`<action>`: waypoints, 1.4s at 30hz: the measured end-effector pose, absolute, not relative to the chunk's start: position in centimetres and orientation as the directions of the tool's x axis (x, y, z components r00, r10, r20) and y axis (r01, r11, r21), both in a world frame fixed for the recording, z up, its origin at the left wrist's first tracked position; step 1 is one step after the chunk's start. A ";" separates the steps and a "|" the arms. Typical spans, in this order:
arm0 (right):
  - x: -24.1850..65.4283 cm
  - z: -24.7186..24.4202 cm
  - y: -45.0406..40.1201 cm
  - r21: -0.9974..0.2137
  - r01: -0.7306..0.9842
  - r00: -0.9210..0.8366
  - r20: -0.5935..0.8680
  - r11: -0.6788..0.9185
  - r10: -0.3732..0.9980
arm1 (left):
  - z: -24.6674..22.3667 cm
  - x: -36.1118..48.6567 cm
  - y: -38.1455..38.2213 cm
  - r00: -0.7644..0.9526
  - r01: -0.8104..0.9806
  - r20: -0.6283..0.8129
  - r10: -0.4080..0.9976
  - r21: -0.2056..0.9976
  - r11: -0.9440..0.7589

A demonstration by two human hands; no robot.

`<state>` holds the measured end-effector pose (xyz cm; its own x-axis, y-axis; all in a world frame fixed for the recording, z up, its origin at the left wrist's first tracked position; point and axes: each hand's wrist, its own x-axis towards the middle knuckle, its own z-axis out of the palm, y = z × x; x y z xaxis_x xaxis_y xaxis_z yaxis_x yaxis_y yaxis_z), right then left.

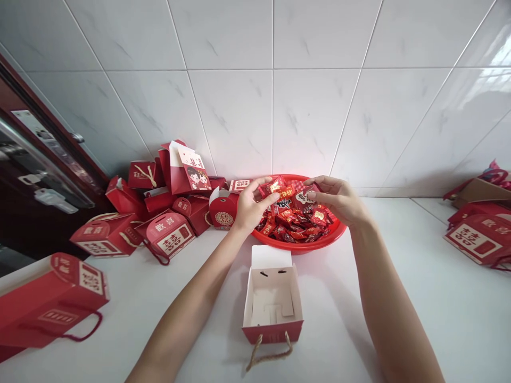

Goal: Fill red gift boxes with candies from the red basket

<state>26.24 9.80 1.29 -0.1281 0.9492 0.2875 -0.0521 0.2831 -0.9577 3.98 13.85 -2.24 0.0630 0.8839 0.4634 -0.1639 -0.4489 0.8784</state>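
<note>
Over the red plastic basket (337, 236), both of my hands hold wrapped sweets. My left hand (251, 205) pinches red candy packets (275, 186) at the basket's left side. Between the thumb and fingers of my right hand (337, 199) is a dark red-brown candy packet (304, 198) with white lettering. Many small red wrapped candies (299, 226) lie heaped in the basket below. Nearer to me, between my forearms, stands an open gift box (272, 295), white inside and red outside. Its lid flap points toward the basket, and a twine handle (271, 357) hangs at its front.
Several red gift boxes (171, 234) are piled at the left against the tiled wall (231, 122). A larger red box (51, 303) lies at the near left, beside a dark door with keys (56, 199). More red boxes (481, 236) sit at the right edge.
</note>
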 end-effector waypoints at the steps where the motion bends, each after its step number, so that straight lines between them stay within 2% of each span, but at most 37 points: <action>1: 26.0 1.6 9.6 -0.958 -0.069 -0.144 0.285 0.278 0.948 | -1.7 3.9 13.4 0.080 -0.151 0.488 0.869 0.868 -0.473; 7: 25.2 3.2 7.8 -0.944 -0.052 -0.144 0.331 0.327 0.933 | 1.8 3.1 10.2 0.139 -0.260 0.503 0.853 0.850 -0.458; 10: 24.8 3.7 6.9 -0.951 -0.011 -0.227 0.304 0.310 0.925 | 3.0 2.3 8.8 0.145 -0.269 0.505 0.851 0.848 -0.457; 16: 23.9 5.2 4.6 -0.964 0.144 -0.524 0.118 0.224 0.844 | 3.0 -0.1 5.4 0.214 -0.092 0.517 0.828 0.855 -0.510; 22: 22.7 5.7 3.1 -0.905 0.288 -0.662 0.049 0.314 0.748 | 2.5 -2.0 2.7 0.315 0.120 0.520 0.794 0.808 -0.577; 27: 21.8 5.5 2.4 -0.847 0.370 -0.636 0.069 0.382 0.769 | 2.8 -2.9 2.3 0.364 0.234 0.545 0.755 0.731 -0.641; 35: 20.7 5.7 1.0 -0.776 0.496 -0.482 0.128 0.390 0.867 | 3.5 -3.9 1.5 0.448 0.360 0.467 0.762 0.687 -0.632; 42: 20.2 5.8 0.5 -0.677 0.616 -0.466 0.101 0.404 0.879 | 4.6 -5.9 1.4 0.541 0.474 0.388 0.746 0.593 -0.651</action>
